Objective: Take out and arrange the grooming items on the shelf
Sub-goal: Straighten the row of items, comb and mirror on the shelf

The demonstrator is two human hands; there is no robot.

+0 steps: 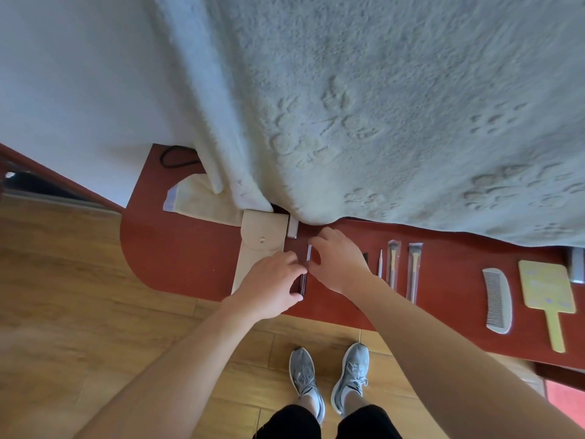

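Reddish-brown shelf (190, 258) against a white wall, rounded at its left end, above a wooden floor (63, 312). Draped over its back edge, a thick white fluffy blanket (380, 106), filling most of the view. Left of centre on the shelf, a beige pouch (262, 245) with a snap flap, its lower part hidden under the left hand (272, 283). Just right of the pouch, a slender packaged item (308, 253), clear at the top and dark lower down, held between both hands. Left fingers (292, 258) curled round its lower half, thumb beneath; right hand (338, 261) pinching the upper part between thumb and forefinger, other fingers loosely bent. Resting on the shelf or just off it: cannot tell. Further right, laid side by side: a thin white stick (380, 264), a sleeved brush (393, 264) and a second sleeved brush (413, 270). Well apart from those, a pale comb (497, 301) and a yellow hand mirror (547, 293), handle toward the front edge. At the pouch's upper right corner, a small grey block (292, 229) under the blanket's hem. Behind the pouch to the left, a folded cream cloth (196, 199) and a black cord (172, 158) near the wall. Down on the floor, grey sneakers (305, 378).
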